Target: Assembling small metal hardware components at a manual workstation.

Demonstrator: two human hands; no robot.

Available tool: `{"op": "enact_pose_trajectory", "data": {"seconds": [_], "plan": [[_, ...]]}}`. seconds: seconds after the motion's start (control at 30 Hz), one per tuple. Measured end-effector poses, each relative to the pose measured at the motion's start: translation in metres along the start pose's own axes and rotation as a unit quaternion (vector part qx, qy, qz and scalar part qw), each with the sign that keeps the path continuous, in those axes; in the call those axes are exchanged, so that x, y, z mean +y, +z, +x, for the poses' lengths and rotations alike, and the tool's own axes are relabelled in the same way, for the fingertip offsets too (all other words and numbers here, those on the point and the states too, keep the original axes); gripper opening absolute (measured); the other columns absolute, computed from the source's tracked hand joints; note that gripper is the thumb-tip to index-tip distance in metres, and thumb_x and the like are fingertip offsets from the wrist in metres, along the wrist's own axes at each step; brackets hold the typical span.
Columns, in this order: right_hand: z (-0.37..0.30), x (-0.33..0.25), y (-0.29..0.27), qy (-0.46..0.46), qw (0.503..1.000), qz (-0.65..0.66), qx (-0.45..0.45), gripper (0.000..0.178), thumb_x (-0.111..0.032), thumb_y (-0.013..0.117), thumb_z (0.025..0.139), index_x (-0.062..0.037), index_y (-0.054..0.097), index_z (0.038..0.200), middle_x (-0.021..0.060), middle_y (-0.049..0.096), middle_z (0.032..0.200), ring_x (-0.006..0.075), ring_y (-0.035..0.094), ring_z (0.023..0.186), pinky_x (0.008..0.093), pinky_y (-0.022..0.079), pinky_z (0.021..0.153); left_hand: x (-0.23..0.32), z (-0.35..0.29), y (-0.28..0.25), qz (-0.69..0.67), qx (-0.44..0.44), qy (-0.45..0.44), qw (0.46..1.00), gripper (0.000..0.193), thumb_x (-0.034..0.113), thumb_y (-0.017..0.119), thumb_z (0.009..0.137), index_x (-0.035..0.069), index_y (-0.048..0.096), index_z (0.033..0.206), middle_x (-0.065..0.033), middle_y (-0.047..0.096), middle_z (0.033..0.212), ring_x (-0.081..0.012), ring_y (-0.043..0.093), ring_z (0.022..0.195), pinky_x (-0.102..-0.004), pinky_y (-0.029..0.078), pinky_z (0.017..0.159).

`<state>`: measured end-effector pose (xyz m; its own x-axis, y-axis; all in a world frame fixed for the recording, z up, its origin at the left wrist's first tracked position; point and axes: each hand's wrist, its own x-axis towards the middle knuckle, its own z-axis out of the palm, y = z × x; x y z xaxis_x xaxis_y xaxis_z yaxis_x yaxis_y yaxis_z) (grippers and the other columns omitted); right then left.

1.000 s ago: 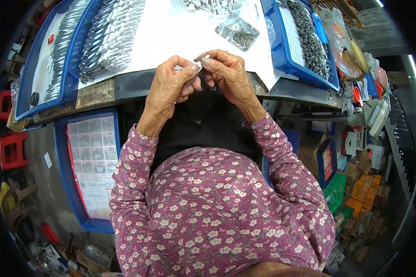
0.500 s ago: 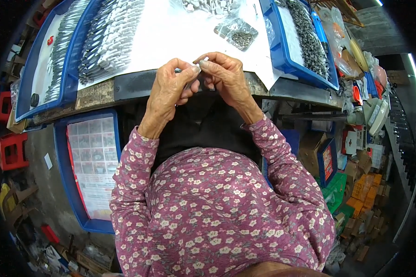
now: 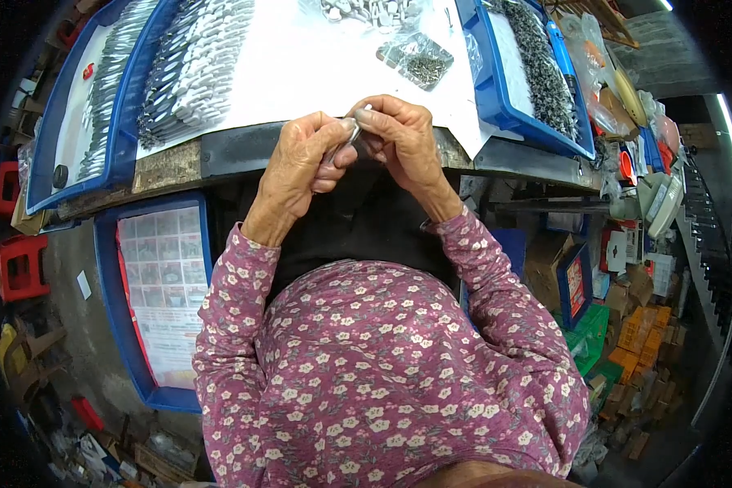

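Note:
Above the near edge of the workbench my two hands meet, fingertips touching. My left hand [image 3: 301, 160] is closed, its thumb and fingers pinching a small slim silvery piece [image 3: 355, 134] whose kind I cannot make out. My right hand [image 3: 408, 146] is closed on the same spot, thumb and forefinger pressed together. A small pale tip [image 3: 368, 107] sticks up between the fingers; whether it belongs to the silvery piece is hidden. Beyond my hands, a clear bag of small metal parts [image 3: 428, 68] lies on the white sheet [image 3: 293, 61].
Rows of grey-and-white handle-like pieces [image 3: 207, 65] lie on the sheet's left. A blue tray [image 3: 122, 150] holds similar pieces; another blue tray [image 3: 496, 89] at right holds small dark parts. Loose pale parts [image 3: 374, 11] lie at the back. A blue frame [image 3: 207, 244] stands below the bench.
My left hand has turned slightly and the silvery piece shows more between the fingers. My right fingers have shifted a little to the right, and the pale tip now points upward.

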<state>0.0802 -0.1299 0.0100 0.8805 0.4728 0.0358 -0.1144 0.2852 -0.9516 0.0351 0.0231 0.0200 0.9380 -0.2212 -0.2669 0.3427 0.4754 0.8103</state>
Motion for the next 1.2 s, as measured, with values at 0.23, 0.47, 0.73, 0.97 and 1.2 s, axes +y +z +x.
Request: {"op": "enact_pose_trajectory", "data": {"seconds": [0.23,0.47,0.73,0.97,1.2], "plan": [[-0.003,0.005,-0.002,0.018,0.999,0.043,0.01,0.016,-0.011,0.055,0.085,0.0036,0.06,0.089,-0.0011,0.052,0.063,0.0026,0.041,0.049,0.0156,0.033,0.043,-0.001,-0.002,0.002,0.03,0.007,-0.001,1.0,0.02,0.021,0.056,0.084,0.004,0.047,0.078,-0.0015,0.046,0.059,-0.0007,0.032,0.041,-0.0133,0.022,0.033],[-0.01,0.007,0.0,-0.017,0.998,0.001,0.055,0.016,-0.012,0.055,0.085,0.0039,0.059,0.088,-0.0002,0.053,0.066,0.0027,0.041,0.048,0.0157,0.034,0.042,-0.002,-0.001,0.004,0.046,-0.005,-0.006,0.999,0.022,0.022,0.057,0.083,0.004,0.047,0.078,-0.0013,0.047,0.058,-0.0007,0.032,0.041,-0.0137,0.022,0.033],[-0.013,0.007,-0.007,0.02,0.998,0.052,0.013,0.018,-0.013,0.054,0.085,0.0041,0.058,0.089,0.0001,0.053,0.066,0.0023,0.041,0.049,0.0156,0.034,0.041,-0.007,0.001,0.003,0.054,-0.004,-0.021,0.998,0.022,0.023,0.058,0.083,0.004,0.047,0.079,-0.0012,0.047,0.058,-0.001,0.032,0.04,-0.0135,0.021,0.033],[-0.012,0.008,-0.011,0.01,1.0,0.009,-0.007,0.019,-0.014,0.052,0.087,0.0037,0.058,0.091,0.0004,0.053,0.066,0.003,0.042,0.05,0.0159,0.034,0.041,-0.008,-0.001,0.005,0.104,0.031,-0.006,0.994,0.021,0.023,0.06,0.081,0.005,0.049,0.078,-0.0002,0.047,0.057,-0.0018,0.036,0.042,-0.0138,0.024,0.034],[0.002,-0.026,-0.036,-0.036,0.961,-0.266,0.07,0.02,-0.014,0.053,0.085,0.002,0.061,0.094,0.0037,0.058,0.067,0.0057,0.048,0.051,0.0179,0.038,0.043,-0.012,-0.002,-0.001,0.093,0.039,0.03,0.994,0.018,0.021,0.058,0.084,0.005,0.05,0.08,0.0001,0.049,0.057,-0.0016,0.036,0.042,-0.0139,0.025,0.035]]}}
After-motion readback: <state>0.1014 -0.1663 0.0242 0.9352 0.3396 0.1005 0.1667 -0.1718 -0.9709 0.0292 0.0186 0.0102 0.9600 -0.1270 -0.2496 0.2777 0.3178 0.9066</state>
